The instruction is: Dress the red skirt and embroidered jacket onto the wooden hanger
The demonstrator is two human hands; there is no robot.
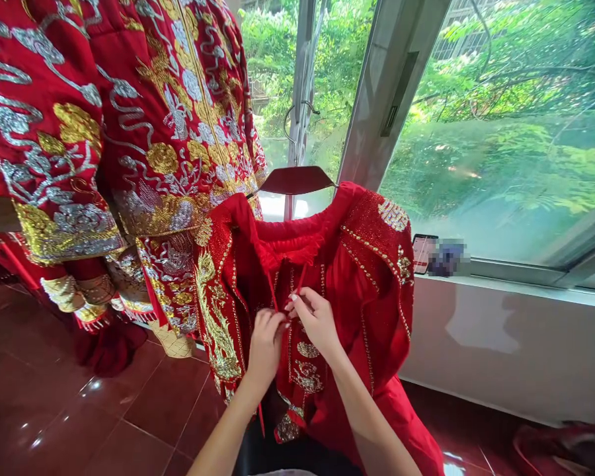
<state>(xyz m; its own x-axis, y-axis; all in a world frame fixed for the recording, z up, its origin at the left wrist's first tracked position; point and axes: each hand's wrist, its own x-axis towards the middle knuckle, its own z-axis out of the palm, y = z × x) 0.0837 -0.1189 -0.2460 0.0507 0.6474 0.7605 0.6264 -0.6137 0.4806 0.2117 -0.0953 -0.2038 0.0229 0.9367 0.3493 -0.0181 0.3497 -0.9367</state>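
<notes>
A red embroidered garment (384, 317) with gold beading hangs in front of me on a dark hanger (297, 180). Thin red drawstrings (272, 289) run down from its gathered neckline to my fingers. My left hand (266, 340) is closed, its fingertips pinching the drawstring at the middle of the chest. Right beside it, my right hand (320, 322) pinches the drawstring between thumb and forefinger. The fingertips of both hands nearly touch, and the crossing of the strings there is partly hidden.
A larger red outfit with gold and silver embroidery (153, 125) stands to the left. Behind the hanger are window frames (401, 86). A phone (423, 254) and a blurred object rest on the sill (500, 285). Dark red tiles (149, 403) cover the floor.
</notes>
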